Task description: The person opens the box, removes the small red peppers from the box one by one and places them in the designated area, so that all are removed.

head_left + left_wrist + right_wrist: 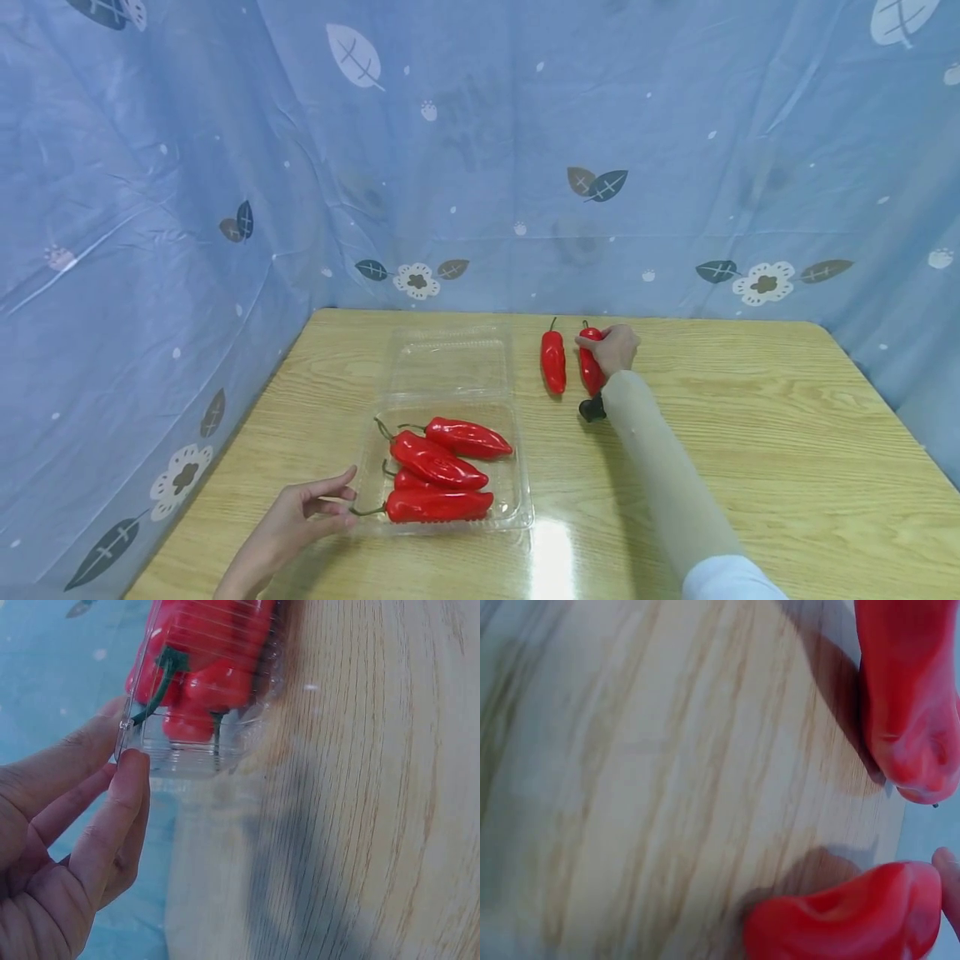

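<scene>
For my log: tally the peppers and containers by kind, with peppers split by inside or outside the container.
Red peppers inside the clear container: 4 visible, one partly hidden
Red peppers outside: 2
Clear container: 1
Total: 7

Fingers (pixel 951 885) at red pepper (pixel 847 916), second pepper (pixel 910 690); tabletop (pixel 660 765)

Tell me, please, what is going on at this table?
A person is working with both hands. The left-hand grip pinches the edge of a clear box, its lid open and four red peppers inside. The right-hand grip holds a fifth pepper near the far edge of the table; whether it is lifted, I cannot tell. A sixth pepper lies on the table just left of that one.
</scene>
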Motion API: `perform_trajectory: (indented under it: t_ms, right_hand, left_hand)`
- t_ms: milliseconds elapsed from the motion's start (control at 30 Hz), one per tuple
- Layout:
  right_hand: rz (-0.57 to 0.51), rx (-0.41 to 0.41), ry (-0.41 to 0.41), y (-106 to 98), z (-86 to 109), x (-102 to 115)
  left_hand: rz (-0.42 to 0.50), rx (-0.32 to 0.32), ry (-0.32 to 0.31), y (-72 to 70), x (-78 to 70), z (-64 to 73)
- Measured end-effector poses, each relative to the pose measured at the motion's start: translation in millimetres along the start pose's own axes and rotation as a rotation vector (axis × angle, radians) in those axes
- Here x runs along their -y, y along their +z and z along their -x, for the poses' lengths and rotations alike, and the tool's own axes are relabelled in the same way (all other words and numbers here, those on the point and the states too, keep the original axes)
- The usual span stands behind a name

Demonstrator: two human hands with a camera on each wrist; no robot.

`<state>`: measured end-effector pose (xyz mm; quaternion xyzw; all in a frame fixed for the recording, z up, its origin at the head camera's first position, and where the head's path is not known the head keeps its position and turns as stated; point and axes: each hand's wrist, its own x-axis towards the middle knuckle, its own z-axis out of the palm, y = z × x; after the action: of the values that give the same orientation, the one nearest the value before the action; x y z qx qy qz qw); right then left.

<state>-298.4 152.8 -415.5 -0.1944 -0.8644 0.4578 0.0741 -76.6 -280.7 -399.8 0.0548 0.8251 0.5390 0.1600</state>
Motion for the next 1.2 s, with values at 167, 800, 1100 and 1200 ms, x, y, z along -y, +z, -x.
perform_trajectory:
  t_ms: [167, 800, 1100, 1200]
  right_hand:
    - [0.003, -0.019, 0.026, 2, -2.6, 1]
    - [-0.034, 0.033, -0.015, -23, 0.9, 10]
    - [-0.053, 0.084, -0.144, -48, 3.1, -4]
    - [-0.065, 0.09, -0.207, -53, 9.3, -8]
  left_hand:
    - [0.002, 0.004, 0.009, -0.1, -0.3, 0.2]
    - [-0.005, 0.003, 0.01, 0.5, -0.2, 0.4]
    - [0.002, 0.013, 0.029, 2.6, 1.2, 0.5]
    - [0.013, 0.009, 0.018, 0.9, 0.7, 2.3]
